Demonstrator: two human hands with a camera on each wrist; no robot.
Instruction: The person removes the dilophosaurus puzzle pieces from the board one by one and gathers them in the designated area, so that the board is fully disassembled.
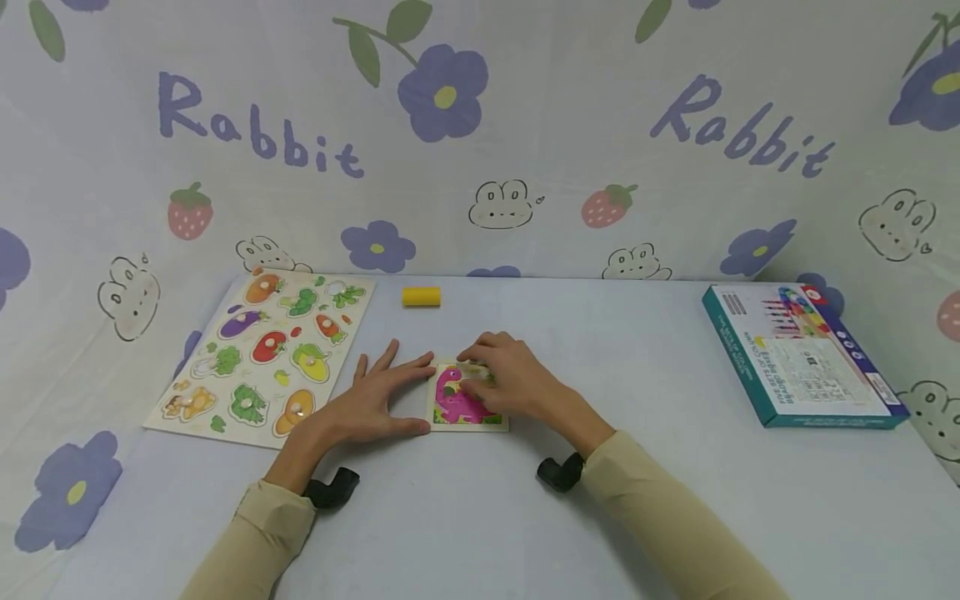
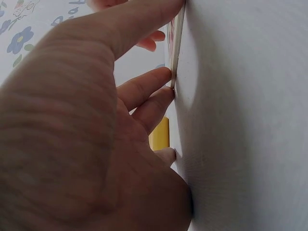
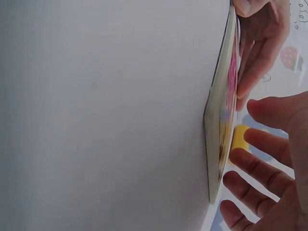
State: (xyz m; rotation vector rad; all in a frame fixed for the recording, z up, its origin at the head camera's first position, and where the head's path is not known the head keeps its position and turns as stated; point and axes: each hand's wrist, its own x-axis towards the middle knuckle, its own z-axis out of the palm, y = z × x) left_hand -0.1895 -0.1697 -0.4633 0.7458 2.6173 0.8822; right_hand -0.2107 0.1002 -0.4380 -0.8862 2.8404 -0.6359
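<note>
A small square dinosaur puzzle (image 1: 459, 410) with a pink dinosaur picture lies flat on the table. My left hand (image 1: 363, 407) rests at its left side with fingers spread; the thumb and forefinger touch near that edge's two corners. Over the upper right part of the puzzle is my right hand (image 1: 519, 382), covering some of the picture. The right wrist view shows that hand's fingers (image 3: 260, 166) loosely spread, holding nothing, just above the picture. The puzzle's pale edge (image 3: 211, 130) is also visible there, and part of it (image 2: 178, 43) appears beside the left fingertips.
A yellow cylinder (image 1: 422, 297) lies behind the puzzle. On the left is a vegetable peg board (image 1: 217, 427), close to the left forearm. A teal-edged box (image 1: 810, 358) lies at the right. A patterned cloth (image 1: 525, 100) hangs along the table's back.
</note>
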